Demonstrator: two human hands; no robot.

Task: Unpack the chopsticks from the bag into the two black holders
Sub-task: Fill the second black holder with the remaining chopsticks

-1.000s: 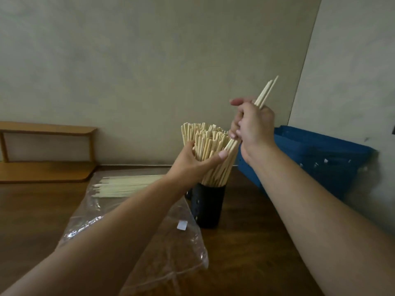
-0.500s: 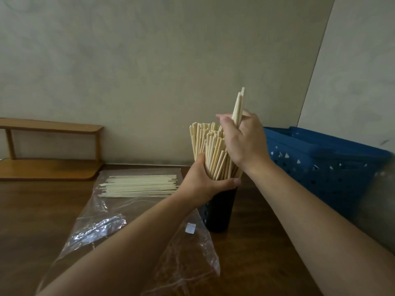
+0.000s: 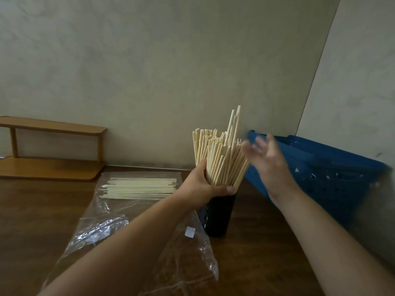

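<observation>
A black holder (image 3: 219, 214) stands on the wooden table, packed with a thick bunch of pale chopsticks (image 3: 218, 159). A few of them stick up higher than the rest. My left hand (image 3: 203, 184) grips the bunch just above the holder's rim. To the right of the bunch my right hand (image 3: 267, 159) is blurred, fingers spread and holding nothing. A clear plastic bag (image 3: 132, 227) lies flat on the table to the left, with a row of chopsticks (image 3: 139, 188) lying inside its far end. Only one black holder is in view.
A blue perforated plastic basket (image 3: 320, 167) leans in the corner at the right, close behind my right hand. A low wooden shelf (image 3: 51, 146) stands at the back left against the wall. The walls (image 3: 149, 71) close off the table's (image 3: 256, 253) far and right sides.
My right hand has let go of the few chopsticks it held; they now stand in the holder's bunch. That hand has opened and moved off to the right. My left hand keeps its grip.
</observation>
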